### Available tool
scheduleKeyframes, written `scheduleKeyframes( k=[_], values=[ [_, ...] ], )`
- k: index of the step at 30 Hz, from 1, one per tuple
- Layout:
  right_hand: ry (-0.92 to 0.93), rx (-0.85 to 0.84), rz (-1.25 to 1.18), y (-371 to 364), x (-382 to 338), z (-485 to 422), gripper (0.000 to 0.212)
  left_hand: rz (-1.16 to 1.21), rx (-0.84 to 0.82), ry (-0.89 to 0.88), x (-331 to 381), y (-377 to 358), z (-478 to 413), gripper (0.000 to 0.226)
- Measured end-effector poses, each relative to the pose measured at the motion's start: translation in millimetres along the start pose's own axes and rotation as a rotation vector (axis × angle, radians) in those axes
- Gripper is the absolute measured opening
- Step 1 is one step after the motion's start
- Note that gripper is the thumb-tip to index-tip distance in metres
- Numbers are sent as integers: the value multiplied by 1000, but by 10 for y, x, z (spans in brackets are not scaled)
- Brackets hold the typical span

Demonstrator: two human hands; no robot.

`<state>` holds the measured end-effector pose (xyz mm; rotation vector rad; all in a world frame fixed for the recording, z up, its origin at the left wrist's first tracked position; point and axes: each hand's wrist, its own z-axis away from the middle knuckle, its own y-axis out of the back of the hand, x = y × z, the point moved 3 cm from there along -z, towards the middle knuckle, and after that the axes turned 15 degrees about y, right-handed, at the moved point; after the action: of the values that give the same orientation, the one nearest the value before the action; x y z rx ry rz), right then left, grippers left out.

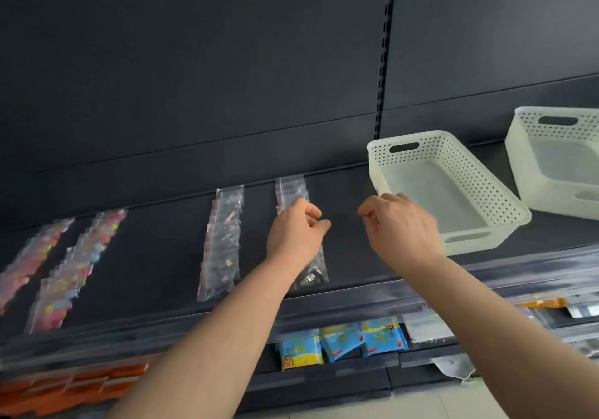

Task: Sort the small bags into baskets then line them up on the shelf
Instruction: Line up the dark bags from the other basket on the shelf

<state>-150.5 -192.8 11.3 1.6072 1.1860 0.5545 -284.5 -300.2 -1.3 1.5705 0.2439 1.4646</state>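
The left hand [295, 230] hangs over the middle of a row of clear bags [293, 190] on the dark matte shelf [162, 256]. Its fingers are curled with the thumb toward the forefinger, and whether they pinch a bag cannot be told. That row's long axis runs from about 11 o'clock at the back to 5 o'clock at the shelf's front lip, the flat glossy zip pouches overlapping like shingles. At 9 o'clock lies a second clear row [223, 240], leaning 12 to 7. Farther at 9 o'clock, two candy-coloured rows [81, 263] slant 1 to 7. The right hand [402, 224], blurred and its fingers bent, sits at 3 o'clock of the left, and its grip is unclear. Beside it at 3 o'clock stands a white perforated plastic basket [479, 185], with another basket [522, 159] at 2 o'clock.
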Motion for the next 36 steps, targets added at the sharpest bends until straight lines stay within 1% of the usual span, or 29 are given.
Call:
scheduleKeyframes(
  k=[4,8,13,18,20,22,24,26,28,30,31,33,36],
  values=[
    [-67,40,36,217,483,69,24,-26,-63,-17,364,-256,15,10],
    [-116,24,96,326,922,163,27,-67,-96,-3,646,-520,61,11],
    [-119,-15,79,320,1194,192,30,-59,-98,30,876,-751,109,32],
    [-89,-29,49,292,1386,174,31,-90,-115,98,926,-854,72,34],
    [-75,-30,37,281,1465,171,31,-67,-115,129,932,-856,45,40],
    [-69,-34,15,275,1503,168,30,-96,-50,119,978,-845,6,53],
    [-58,-43,-3,262,1516,173,29,-207,96,16,1107,-830,-69,57],
    [-59,-61,-20,244,1536,188,27,-365,194,-141,1312,-865,-168,47],
    [-82,-87,-51,237,1579,202,23,-556,170,-273,1515,-984,-281,36],
    [-95,-104,-69,242,1615,218,21,-753,133,-338,1650,-1163,-399,34],
    [-96,-108,-71,248,1626,228,21,-846,131,-333,1696,-1243,-456,33],
    [-97,-107,-75,256,1637,247,21,-1027,112,-264,1741,-1360,-579,33],
    [-106,-113,-87,268,1662,262,21,-1264,36,-172,1704,-1446,-724,38]
  ],
)
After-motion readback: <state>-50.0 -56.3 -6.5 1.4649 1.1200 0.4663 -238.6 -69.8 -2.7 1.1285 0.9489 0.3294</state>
